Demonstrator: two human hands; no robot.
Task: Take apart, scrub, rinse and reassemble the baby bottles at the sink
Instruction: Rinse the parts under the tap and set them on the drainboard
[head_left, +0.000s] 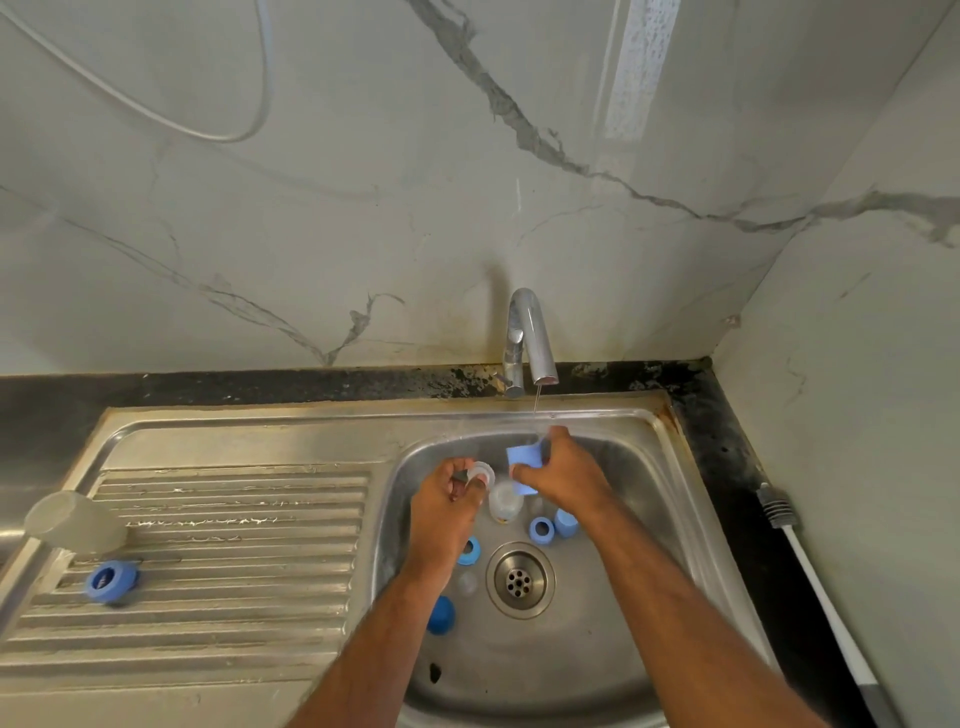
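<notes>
Over the steel sink (639, 457), my left hand (444, 514) pinches a clear teat (480, 474) between thumb and fingers. My right hand (563, 475) grips a blue sponge (523, 462) just under the thin stream from the tap (530, 338). A clear bottle body (504, 501) lies in the basin between my hands. Blue rings (541, 531) (469, 552), a blue cap (565, 522), a darker blue cap (441, 616) and a clear teat (467, 583) lie around the drain (519, 579).
On the ribbed drainboard (223, 551) to the left lie a blue ring with a teat (110, 582) and a clear bottle on its side (75, 522). A bottle brush (800, 551) rests on the dark counter at the right. Marble walls close the back and right.
</notes>
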